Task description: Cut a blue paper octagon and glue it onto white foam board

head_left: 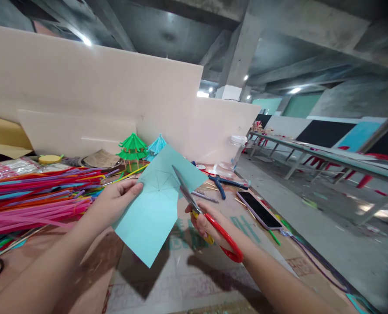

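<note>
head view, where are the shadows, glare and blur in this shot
Head view: white ceiling lights glare; dark shadows fall on the printed work surface below the light-blue paper sheet and red-handled metal scissors; thin pencil lines are faint but readable; the long grey table at right looks softer.

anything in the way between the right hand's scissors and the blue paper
Nothing visible is: the scissors in the right hand overlap the blue paper in this view. The left hand grips the paper's left side, away from the blades, and the phone lies off to the right.
</note>
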The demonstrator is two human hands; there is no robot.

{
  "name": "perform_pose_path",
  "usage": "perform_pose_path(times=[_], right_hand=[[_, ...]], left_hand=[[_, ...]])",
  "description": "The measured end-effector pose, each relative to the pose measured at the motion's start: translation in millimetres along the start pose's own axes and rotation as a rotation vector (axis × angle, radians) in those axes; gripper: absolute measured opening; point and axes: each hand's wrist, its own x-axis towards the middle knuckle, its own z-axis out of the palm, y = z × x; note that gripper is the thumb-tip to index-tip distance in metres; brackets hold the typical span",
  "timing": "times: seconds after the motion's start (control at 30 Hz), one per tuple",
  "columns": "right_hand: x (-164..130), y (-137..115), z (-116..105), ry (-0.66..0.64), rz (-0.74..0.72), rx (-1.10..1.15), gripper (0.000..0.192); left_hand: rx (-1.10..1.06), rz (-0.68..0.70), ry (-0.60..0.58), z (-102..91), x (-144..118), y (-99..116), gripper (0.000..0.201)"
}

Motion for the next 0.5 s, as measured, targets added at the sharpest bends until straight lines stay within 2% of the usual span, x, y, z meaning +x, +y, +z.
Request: perform_pose_path(times=[0.3,0.5], right_hand=[[1,12,2,-0.063,0.028,0.127,0.057],[1,6,1,-0.076,0.040,0.101,0.056]], left_hand=[[-0.026,-0.019,-0.002,0.0,-1,-1,0.056],[-0.029,-0.028,0.010,1.0,-3,2,0.055]])
